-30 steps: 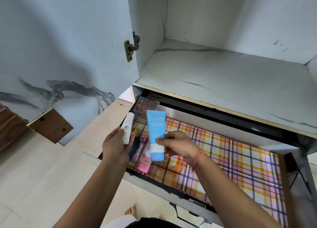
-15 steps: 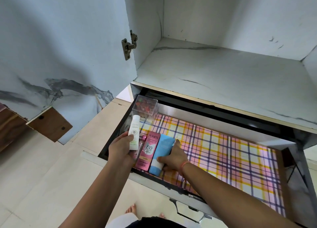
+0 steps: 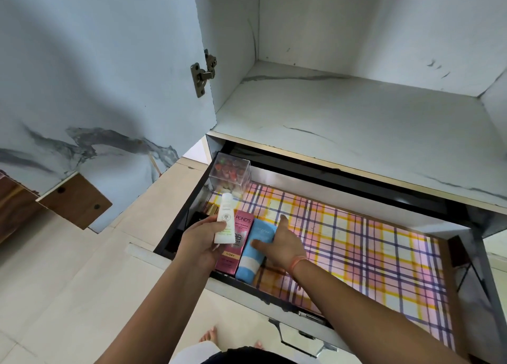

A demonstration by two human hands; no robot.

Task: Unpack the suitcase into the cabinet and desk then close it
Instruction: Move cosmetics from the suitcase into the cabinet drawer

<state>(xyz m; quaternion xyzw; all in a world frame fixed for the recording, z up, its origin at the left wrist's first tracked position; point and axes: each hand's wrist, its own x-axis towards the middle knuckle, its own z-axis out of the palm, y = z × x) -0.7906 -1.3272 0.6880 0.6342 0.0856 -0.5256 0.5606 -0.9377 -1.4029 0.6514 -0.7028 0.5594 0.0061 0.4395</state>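
The open drawer point(image 3: 189, 212) is lined with a plaid liner point(image 3: 356, 243) in pink, yellow and purple. A clear box point(image 3: 230, 178) of small red pieces stands in its back left corner. Near the front left corner a pink box point(image 3: 233, 259) lies flat, with a blue tube point(image 3: 249, 265) touching its right side. The cabinet shelf point(image 3: 343, 116) above is bare marble-patterned board.

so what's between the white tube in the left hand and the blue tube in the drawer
The pink Pond's box, lying in the drawer beside the blue tube; in the head view the white tube overlaps its left edge.
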